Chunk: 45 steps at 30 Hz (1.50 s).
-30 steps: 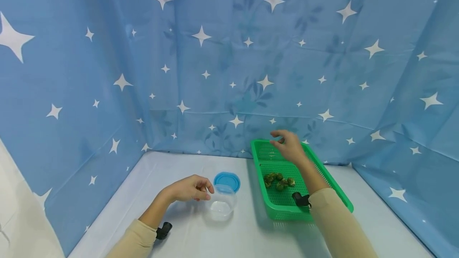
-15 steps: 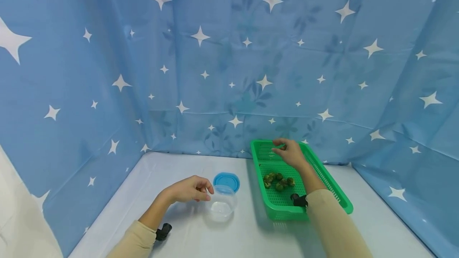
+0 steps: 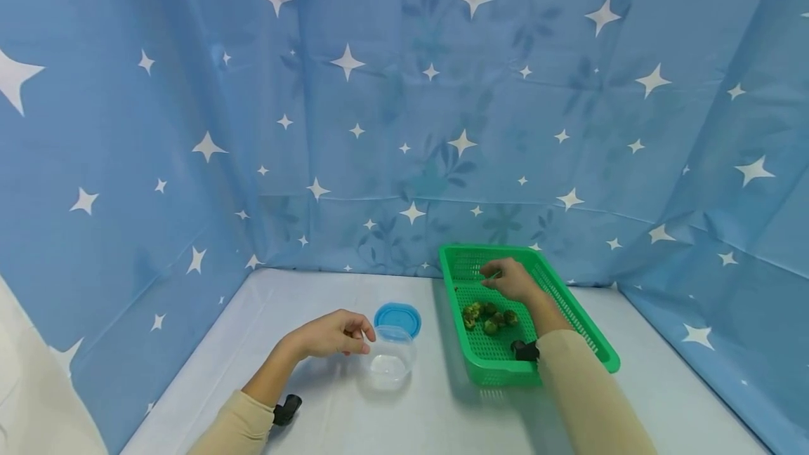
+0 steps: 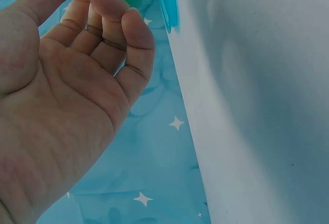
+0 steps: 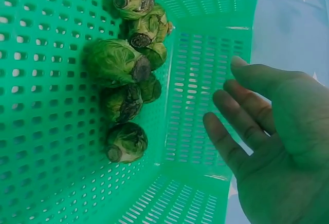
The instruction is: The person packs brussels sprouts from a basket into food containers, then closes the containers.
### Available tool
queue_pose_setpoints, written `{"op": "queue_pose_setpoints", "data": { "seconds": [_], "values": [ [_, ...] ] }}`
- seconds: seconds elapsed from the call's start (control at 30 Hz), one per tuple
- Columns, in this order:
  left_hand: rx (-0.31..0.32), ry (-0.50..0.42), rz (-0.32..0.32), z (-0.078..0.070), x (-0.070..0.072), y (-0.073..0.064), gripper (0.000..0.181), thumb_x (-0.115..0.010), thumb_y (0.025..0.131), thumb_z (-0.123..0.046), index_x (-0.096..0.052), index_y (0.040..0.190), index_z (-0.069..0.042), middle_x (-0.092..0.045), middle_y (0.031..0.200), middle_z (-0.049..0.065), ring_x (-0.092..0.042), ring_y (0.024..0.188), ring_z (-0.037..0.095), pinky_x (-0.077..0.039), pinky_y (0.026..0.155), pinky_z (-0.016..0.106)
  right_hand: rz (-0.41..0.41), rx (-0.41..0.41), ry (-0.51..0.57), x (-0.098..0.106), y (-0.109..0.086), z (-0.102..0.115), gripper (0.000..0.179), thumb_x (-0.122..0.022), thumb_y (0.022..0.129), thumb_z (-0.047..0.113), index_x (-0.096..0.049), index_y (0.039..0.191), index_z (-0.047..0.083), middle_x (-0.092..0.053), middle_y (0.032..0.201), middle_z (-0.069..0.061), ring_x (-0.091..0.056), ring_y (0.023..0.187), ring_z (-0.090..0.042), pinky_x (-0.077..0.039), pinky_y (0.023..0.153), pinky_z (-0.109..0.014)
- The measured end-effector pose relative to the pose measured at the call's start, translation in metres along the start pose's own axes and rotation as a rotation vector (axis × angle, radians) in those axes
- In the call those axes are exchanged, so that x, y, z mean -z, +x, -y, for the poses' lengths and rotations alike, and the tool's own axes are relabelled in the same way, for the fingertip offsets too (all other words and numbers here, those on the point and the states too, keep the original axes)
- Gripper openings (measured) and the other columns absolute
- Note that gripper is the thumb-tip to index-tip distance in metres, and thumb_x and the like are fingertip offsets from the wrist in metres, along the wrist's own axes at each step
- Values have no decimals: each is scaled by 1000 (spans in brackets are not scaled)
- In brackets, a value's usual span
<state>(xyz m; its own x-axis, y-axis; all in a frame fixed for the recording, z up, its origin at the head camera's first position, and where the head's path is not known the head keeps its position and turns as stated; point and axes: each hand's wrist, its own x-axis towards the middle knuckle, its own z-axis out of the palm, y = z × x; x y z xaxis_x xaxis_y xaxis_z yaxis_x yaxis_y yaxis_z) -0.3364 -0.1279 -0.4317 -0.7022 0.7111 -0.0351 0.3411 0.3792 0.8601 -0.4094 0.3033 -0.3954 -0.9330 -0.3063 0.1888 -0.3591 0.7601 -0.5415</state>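
My left hand (image 3: 333, 334) pinches the left rim of a small clear plastic container (image 3: 387, 368) standing on the table. In the left wrist view the left palm faces the camera with its fingers bent, and the container is out of sight. My right hand (image 3: 517, 284) hovers within the far part of a green perforated basket (image 3: 469, 351), thumb and fingers apart. Several Brussels sprouts (image 5: 115, 62) lie clustered on the basket floor. In the right wrist view the right hand (image 5: 280, 131) holds nothing, its fingertips pointing toward the sprouts across a gap.
A round blue lid (image 3: 398, 318) lies just behind the clear container. The white tabletop (image 3: 303, 300) ends at a blue starry curtain (image 3: 392, 125) that hangs behind and on both sides. The basket stands right of the container, its far end near the curtain.
My right hand has lowered from above the basket's far end into the basket, its fingers staying parted. The left hand and the container have stayed in place.
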Motion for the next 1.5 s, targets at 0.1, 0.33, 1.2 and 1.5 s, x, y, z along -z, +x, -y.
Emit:
{"op": "queue_pose_setpoints", "data": {
  "seconds": [0.1,0.33,1.2,1.5],
  "values": [
    [1,-3,-3,0,0,0,24,-70,100,-14,-68,117,3,-59,79,2,-48,70,17,-44,68,35,24,-15,-12,0,0,0,34,-67,101,7,-65,131,-7,-65,131,-29,-63,117,-45,-57,92,-52],
    [-6,-7,4,1,1,0,23,-70,100,-15,-68,116,2,-59,78,-1,-48,70,15,-44,67,33,124,-31,-19,-1,-2,-1,37,-69,99,5,-64,132,-9,-65,130,-31,-63,120,-47,-57,93,-53],
    [20,-25,-6,4,1,0,23,-76,95,-18,-68,113,-4,-66,84,31,-52,67,19,-52,68,40,312,-124,-136,-3,-11,6,32,-61,100,-4,-66,131,-8,-65,133,-28,-58,128,-51,-56,98,-55],
    [43,-65,0,10,3,1,33,-78,95,-21,-67,120,-3,-68,81,0,-54,73,19,-49,70,36,321,-141,-150,-4,-13,6,35,-64,98,-5,-65,133,-8,-64,135,-28,-59,127,-50,-57,95,-54]
  ]
}}
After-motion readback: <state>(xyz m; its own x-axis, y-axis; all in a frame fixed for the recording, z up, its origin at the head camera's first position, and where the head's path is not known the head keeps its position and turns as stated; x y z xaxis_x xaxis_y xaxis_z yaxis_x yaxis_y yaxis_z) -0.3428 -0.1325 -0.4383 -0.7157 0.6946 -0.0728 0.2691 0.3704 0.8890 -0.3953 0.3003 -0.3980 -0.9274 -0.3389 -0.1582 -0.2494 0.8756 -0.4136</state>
